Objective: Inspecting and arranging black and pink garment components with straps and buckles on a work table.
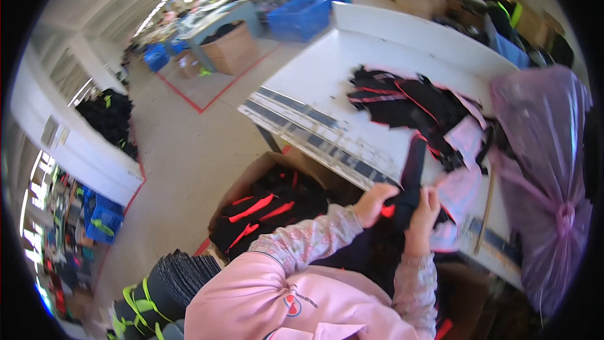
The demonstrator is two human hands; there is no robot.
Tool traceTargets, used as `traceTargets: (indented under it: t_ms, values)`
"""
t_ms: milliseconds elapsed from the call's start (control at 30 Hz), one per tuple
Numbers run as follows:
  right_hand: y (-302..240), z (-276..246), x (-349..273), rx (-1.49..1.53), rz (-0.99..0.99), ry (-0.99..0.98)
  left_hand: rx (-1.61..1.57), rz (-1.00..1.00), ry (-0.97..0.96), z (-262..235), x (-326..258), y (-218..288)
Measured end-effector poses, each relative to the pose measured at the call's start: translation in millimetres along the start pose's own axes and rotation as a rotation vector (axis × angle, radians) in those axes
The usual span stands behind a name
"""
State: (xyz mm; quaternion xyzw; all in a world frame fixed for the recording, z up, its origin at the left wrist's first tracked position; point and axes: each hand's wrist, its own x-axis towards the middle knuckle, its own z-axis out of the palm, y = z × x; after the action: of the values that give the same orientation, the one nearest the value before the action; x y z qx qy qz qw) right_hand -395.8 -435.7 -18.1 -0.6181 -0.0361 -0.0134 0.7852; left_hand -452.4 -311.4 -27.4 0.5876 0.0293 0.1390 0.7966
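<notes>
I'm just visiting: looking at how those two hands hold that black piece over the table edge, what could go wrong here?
The black fabric piece held by the left hand and right hand hangs past the white table edge, so it might slip into the cardboard box below. The heap of black and pink pieces nearby could snag or be dragged along.

Pink plastic bag (542, 170) on white table (327, 69); cardboard box (251, 179) w/ garments below.

We stood in a garment workshop: white worktables (327, 69), heaped black fabric pieces (409, 104), cardboard boxes (233, 47), blue crates (301, 17), and red floor markings (217, 94).
</notes>
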Motion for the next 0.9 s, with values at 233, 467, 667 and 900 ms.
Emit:
traceTargets:
  t_ms: [233,467,667,900]
  values:
    - [-48.7,28.7,-8.2,0.696,0.449,-0.183,-0.298,-0.135,-0.091,-1.3,25.8,55.2]
    - [-43.5,-10.3,5.3,0.419,-0.051,-0.241,-0.134,-0.418,0.01,13.5,8.2,32.0]
    - [-20.5,-29.9,-3.6,-0.199,-0.354,-0.127,-0.612,-0.372,-0.175,1.5,4.3,23.4]
    - [0.4,-43.5,9.6,0.12,-0.12,-0.074,-0.647,-0.343,-0.511,11.5,2.1,29.2]
